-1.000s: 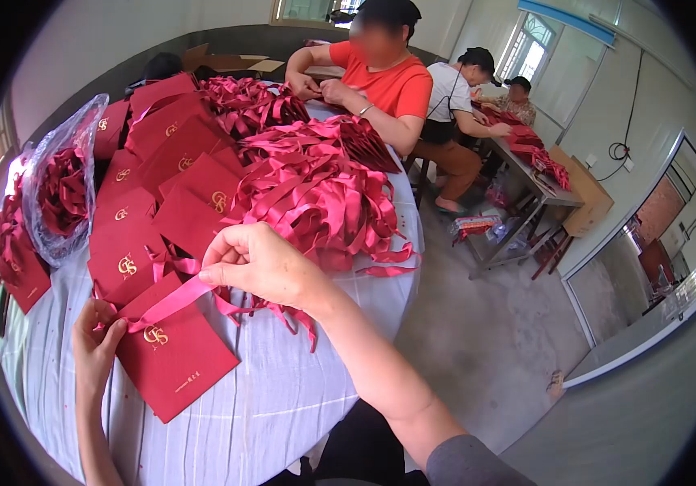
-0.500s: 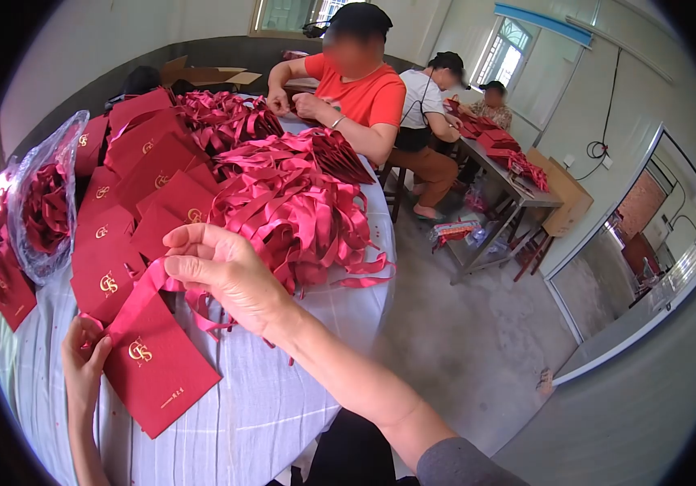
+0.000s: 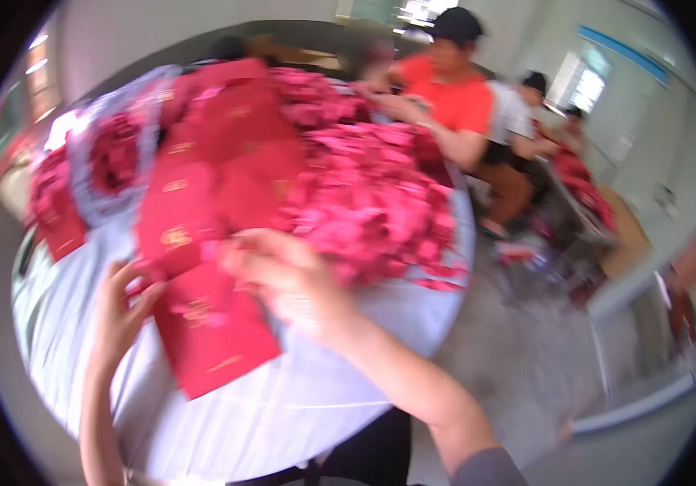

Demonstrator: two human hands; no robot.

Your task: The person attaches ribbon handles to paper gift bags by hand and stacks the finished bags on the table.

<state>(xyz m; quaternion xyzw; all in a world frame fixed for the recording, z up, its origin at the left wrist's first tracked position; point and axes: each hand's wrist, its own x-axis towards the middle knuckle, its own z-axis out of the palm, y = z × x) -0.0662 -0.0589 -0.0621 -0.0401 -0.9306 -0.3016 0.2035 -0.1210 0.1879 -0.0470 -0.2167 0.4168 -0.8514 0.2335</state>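
Motion blurs the whole view. A flat red pouch (image 3: 217, 344) with a gold emblem lies on the cloth in front of me. My left hand (image 3: 125, 306) is at its upper left corner, fingers curled and closed on the edge. Above the pouch's top edge, my right hand (image 3: 287, 275) has its fingertips pinched on the pink-red ribbon (image 3: 212, 249). Exactly how the ribbon runs between the hands is smeared. More red pouches (image 3: 239, 174) overlap in a pile just beyond my hands.
A large heap of red ribbons (image 3: 372, 211) covers the table's right side. A clear plastic bag (image 3: 81, 178) of red pieces stands at left on the white tablecloth (image 3: 315, 421). Across the table sits a person in a red shirt (image 3: 449, 93); others work at a farther table (image 3: 579, 206).
The view has swung, shifting everything rightward in the picture. My right hand has come lower and closer to the pouch, and the ribbon stretch between my hands looks shorter.
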